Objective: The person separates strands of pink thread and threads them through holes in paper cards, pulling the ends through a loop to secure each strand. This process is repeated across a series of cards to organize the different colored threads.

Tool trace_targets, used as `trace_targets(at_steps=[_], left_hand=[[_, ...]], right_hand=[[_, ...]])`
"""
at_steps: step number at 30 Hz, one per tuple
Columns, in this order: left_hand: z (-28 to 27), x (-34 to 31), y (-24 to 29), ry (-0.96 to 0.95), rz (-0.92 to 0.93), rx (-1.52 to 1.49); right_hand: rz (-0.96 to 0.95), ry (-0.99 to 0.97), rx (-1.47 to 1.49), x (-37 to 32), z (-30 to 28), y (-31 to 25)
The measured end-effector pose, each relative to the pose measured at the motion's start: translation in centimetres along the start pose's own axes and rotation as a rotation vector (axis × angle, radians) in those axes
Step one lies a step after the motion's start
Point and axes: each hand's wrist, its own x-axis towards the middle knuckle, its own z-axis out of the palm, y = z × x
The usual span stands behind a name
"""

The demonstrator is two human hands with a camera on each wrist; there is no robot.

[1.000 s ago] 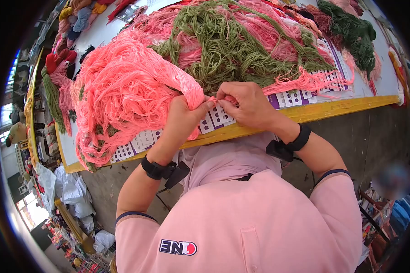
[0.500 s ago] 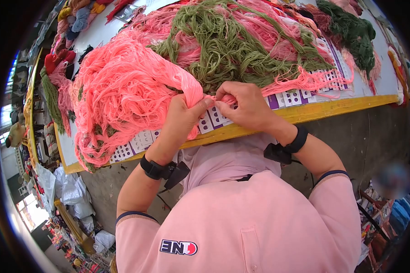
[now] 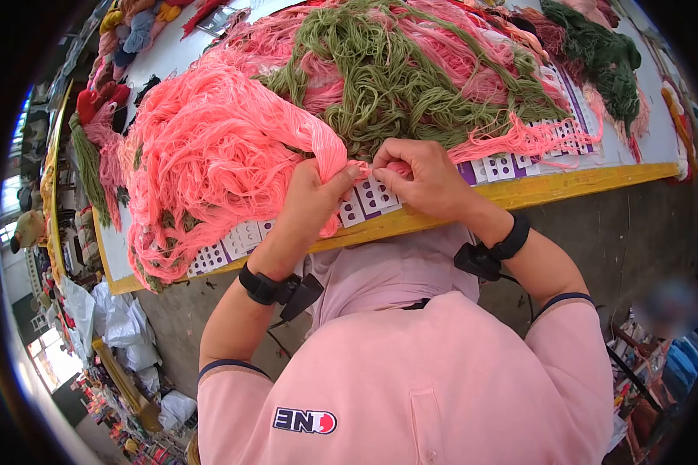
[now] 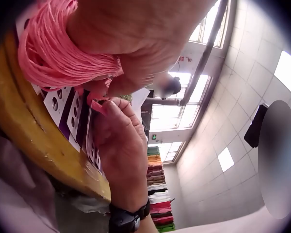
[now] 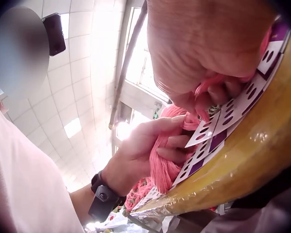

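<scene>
My left hand (image 3: 309, 198) grips a bundle of pink yarn (image 3: 327, 146), which bends over its fingers at the table's front edge. In the left wrist view the looped yarn (image 4: 53, 58) hangs beside that hand. Just to the right, my right hand (image 3: 426, 182) pinches a thin pink strand between thumb and forefinger, close to the left fingertips. More pink yarn (image 5: 218, 82) passes under its curled fingers in the right wrist view. A large tangled heap of pink yarn (image 3: 209, 147) lies left of the hands, and olive-green yarn (image 3: 395, 85) is spread behind them.
White and purple cards with dark oval marks (image 3: 376, 198) line the table beneath the yarn. The yellow table edge (image 3: 543, 198) runs in front of the body. Dark green yarn (image 3: 609, 74) lies at the far right, loose pink strands (image 3: 520, 141) nearer.
The right hand shifts slightly left, then back right, away from the left fingertips, and still pinches the strand. The left hand keeps its grip on the yarn almost in place.
</scene>
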Motion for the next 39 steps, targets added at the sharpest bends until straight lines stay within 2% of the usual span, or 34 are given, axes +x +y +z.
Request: trace_targets(at_steps=[2, 5, 8, 11, 14, 17, 20, 26, 29, 32, 35, 39], left_hand=[[0.3, 0.0, 0.0, 0.021, 0.047, 0.092], [1.0, 0.1, -0.8, 0.046, 0.147, 0.060], [0.7, -0.3, 0.0, 0.072, 0.021, -0.048], [-0.2, -0.1, -0.1, -0.020, -0.062, -0.126], [-0.6, -0.1, -0.1, -0.068, -0.047, -0.133], [0.1, -0.7, 0.7, -0.070, 0.043, -0.080], [0.3, -0.4, -0.6, -0.088, 0.162, -0.001], [0.1, -0.7, -0.1, -0.072, 0.100, 0.050], [-0.4, -0.7, 0.4, -0.045, -0.041, -0.105], [0.0, -0.6, 1.2, -0.014, -0.162, -0.402], [0.5, -0.6, 1.6, -0.022, -0.139, -0.379], [0.7, 0.0, 0.1, -0.047, -0.009, -0.232]], right_hand=[[0.000, 0.000, 0.012, 0.0, 0.0, 0.2], [0.011, -0.001, 0.043, 0.1, 0.1, 0.3], [0.015, 0.052, 0.053, 0.0, 0.2, 0.4], [-0.029, 0.087, 0.002, 0.0, 0.3, 0.2], [-0.011, 0.081, -0.013, 0.0, 0.3, 0.0], [0.024, 0.069, 0.006, 0.2, 0.5, 0.1], [0.066, 0.015, 0.016, 0.4, 0.3, 0.0], [0.165, -0.001, 0.079, 0.5, -0.6, -0.1], [0.157, -0.013, 0.060, 0.4, -0.7, 0.0], [0.137, -0.008, 0.091, 0.4, -0.5, 0.5], [0.160, -0.027, 0.089, 0.5, -0.5, 0.4], [0.179, -0.039, 0.075, 0.6, -0.6, 0.1]])
